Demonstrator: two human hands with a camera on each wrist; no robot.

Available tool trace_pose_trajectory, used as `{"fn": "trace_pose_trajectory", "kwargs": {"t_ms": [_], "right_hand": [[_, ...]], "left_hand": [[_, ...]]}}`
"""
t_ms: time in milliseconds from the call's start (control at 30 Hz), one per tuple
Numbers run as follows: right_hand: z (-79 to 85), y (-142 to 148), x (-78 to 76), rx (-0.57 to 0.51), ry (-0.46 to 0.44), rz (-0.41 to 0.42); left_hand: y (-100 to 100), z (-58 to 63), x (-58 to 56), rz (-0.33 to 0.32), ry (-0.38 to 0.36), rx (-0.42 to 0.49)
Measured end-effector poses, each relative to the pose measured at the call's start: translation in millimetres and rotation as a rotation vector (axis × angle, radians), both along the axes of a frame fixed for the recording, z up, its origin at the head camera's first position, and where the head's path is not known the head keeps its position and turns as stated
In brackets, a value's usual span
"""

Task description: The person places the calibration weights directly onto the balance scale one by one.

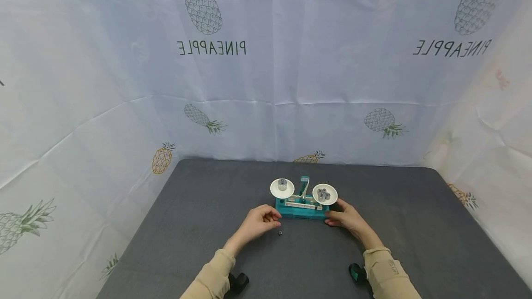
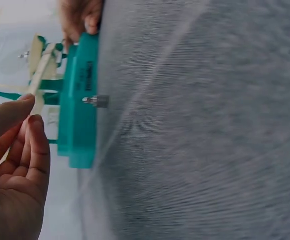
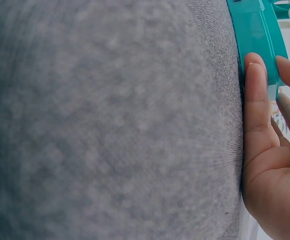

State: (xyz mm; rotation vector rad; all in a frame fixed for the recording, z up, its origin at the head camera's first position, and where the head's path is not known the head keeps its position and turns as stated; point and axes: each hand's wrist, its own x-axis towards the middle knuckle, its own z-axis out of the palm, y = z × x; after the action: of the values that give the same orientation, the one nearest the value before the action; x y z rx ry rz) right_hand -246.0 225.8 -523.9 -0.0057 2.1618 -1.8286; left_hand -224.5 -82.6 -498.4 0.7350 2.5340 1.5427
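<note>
A teal balance scale (image 1: 301,213) with two white pans stands on the dark table. One larger metal weight (image 1: 282,184) sits in the left pan (image 1: 276,192); several smaller metal weights (image 1: 323,194) are grouped in the right pan (image 1: 332,200). My left hand (image 1: 259,221) hovers by the scale's front left corner, fingers loosely bent. Nothing shows between its thumb and fingertips (image 2: 37,122). Just beside it, a tiny metal weight (image 1: 280,233) stands on the table in front of the base. With thumb and fingers, my right hand (image 1: 349,219) holds the base's right end (image 3: 260,40).
Around the scale spreads the dark grey tabletop (image 1: 199,197). A pale curtain (image 1: 257,77) printed with pineapples hangs behind and along the sides. Black wrist straps (image 1: 238,283) show below the sleeves (image 1: 209,277).
</note>
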Motion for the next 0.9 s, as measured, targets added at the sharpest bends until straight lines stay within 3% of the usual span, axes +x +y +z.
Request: {"fn": "trace_pose_trajectory", "kwargs": {"t_ms": [400, 900], "right_hand": [[0.1, -0.2, 0.6, -0.004, -0.006, -0.012], [-0.3, 0.5, -0.1, -0.018, 0.005, -0.004]], "left_hand": [[0.0, -21.8, -2.4, -0.034, -0.073, -0.071], [5.7, -28.1, -3.7, -0.046, -0.060, -0.157]]}}
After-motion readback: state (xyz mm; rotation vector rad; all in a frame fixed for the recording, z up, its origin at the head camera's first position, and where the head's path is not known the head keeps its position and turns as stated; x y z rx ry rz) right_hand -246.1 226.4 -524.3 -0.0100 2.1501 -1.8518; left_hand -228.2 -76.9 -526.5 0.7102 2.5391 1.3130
